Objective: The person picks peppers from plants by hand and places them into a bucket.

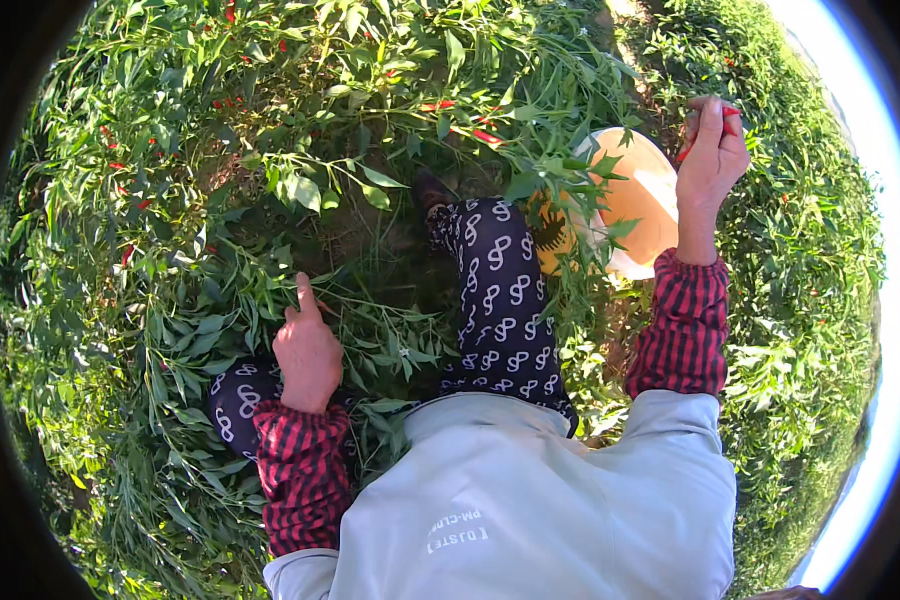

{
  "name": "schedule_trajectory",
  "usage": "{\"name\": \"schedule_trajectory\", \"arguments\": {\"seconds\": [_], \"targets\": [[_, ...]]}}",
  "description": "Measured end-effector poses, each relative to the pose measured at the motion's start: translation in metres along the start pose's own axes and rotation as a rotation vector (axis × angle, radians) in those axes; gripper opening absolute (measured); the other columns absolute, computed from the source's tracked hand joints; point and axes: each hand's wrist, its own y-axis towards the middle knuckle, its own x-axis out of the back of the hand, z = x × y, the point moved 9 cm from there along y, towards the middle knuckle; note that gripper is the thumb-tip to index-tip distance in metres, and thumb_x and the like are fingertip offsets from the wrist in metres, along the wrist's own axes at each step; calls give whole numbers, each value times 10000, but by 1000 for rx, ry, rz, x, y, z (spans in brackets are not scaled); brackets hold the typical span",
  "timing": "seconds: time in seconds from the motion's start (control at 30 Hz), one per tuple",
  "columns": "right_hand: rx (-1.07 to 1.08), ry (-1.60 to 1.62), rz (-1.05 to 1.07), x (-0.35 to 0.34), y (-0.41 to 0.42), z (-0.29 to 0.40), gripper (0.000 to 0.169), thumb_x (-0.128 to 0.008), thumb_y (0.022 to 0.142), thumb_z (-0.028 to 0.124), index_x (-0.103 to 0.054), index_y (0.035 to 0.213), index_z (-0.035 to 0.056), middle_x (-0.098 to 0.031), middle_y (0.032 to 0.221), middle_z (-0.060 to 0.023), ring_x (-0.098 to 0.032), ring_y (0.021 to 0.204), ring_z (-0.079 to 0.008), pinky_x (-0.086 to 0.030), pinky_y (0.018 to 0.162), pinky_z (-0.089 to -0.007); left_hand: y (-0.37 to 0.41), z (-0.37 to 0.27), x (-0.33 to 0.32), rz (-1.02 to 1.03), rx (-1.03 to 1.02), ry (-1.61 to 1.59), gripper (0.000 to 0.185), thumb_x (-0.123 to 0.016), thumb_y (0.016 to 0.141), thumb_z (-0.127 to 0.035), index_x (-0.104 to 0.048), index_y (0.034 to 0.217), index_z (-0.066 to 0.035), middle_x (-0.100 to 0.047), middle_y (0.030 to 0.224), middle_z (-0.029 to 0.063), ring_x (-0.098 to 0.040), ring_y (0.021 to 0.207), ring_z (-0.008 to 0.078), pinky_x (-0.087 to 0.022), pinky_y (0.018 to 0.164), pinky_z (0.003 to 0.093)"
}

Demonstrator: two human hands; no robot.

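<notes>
My right hand [712,154], palm partly turned up, is closed on red chili peppers [730,120] whose ends stick out between the fingers. It is raised at the right rim of a plastic bucket [637,202], orange inside, that stands right of my leg, partly covered by leaves. My left hand [309,352] is at the left among pepper plant stems, with its index finger stretched out and the other fingers curled; a small reddish thing shows beside that finger. Whether the left hand holds it cannot be told. Ripe red chilies [487,137] hang on the plants ahead.
Dense pepper plants [292,82] with scattered red fruit surround me ahead and at the left. Another leafy row [802,300] runs along the right. Leafy branches [390,322] lie across the space between my legs, and some lean over the bucket.
</notes>
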Motion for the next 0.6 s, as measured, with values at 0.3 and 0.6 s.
{"name": "schedule_trajectory", "arguments": {"seconds": [0.3,0.6], "targets": [[285,-411,566,-61,-30,91,298,-482,889,138,-554,1146,5,-589,1088,-160,-551,1010,-282,-408,890,-347,11,1,2,12,-30,83,653,-570,713,-69,-326,1314,7,-569,771,169,-618,626,285,-484,528,372],[579,514,1143,-408,-239,187,209,-547,851,144,-573,991,-9,-627,875,-189,-613,791,-327,-483,700,-359,19,18,-29,312,-88,288,811,-631,692,-207,-246,1355,57,-634,660,49,-617,599,235,-422,484,416]]}}
